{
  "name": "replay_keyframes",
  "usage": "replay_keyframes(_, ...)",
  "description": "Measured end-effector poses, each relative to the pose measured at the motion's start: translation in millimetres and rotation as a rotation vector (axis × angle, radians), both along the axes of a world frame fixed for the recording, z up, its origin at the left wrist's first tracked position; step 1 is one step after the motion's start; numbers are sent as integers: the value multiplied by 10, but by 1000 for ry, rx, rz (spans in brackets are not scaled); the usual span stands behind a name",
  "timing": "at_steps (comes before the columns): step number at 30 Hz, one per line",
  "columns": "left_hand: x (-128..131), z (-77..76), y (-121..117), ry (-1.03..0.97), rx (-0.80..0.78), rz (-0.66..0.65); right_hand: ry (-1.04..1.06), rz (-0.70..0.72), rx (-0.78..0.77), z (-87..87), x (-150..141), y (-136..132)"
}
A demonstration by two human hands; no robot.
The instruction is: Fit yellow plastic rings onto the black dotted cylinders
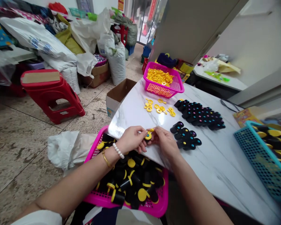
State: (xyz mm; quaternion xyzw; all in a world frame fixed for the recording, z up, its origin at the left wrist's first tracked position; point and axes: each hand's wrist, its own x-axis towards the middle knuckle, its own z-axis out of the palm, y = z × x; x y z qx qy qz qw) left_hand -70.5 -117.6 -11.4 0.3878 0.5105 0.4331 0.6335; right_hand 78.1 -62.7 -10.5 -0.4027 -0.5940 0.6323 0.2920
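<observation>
Fingers (141, 136) closed, your left hand (134, 137) and right hand (165, 141) pinch a yellow ring (150, 137); slackening could drop it into the near basket (157, 211).

Left hand (137, 137) bare, single-strand bracelet of round white pearl-like beads (118, 151) at the wrist, centre of frame, slim gold-toned bangle (105, 158) farther up the forearm, white sleeve (41, 217) at lower left, right hand (165, 142) and forearm bare, navy cloth (107, 216) at bottom centre.
</observation>
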Motion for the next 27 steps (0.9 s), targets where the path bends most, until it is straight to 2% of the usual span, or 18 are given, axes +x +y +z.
replay_keyframes(3,8,-11,-9,-10,-37,27,-22,162,-123,95,19,100)
replay_keyframes(6,5,-9,-2,-46,-69,61,-119,276,-106,174,-15,155)
replay_keyframes(10,-5,10,15,-97,-113,86,-156,281,-72,184,-56,173)
replay_keyframes(16,-26,29,17,-44,-106,9,-85,297,-237,134,-8,244)
replay_keyframes(19,-24,19,17,-34,-90,7,-116,301,-243,155,-5,259)
replay_keyframes(22,-15,0,20,-50,-85,27,-202,308,-134,179,-39,211)
replay_keyframes(25,-27,-18,9,-39,-51,-5,-327,260,145,151,-78,101)
replay_keyframes(27,-58,-22,-29,55,52,-64,-395,184,348,108,-84,-6)
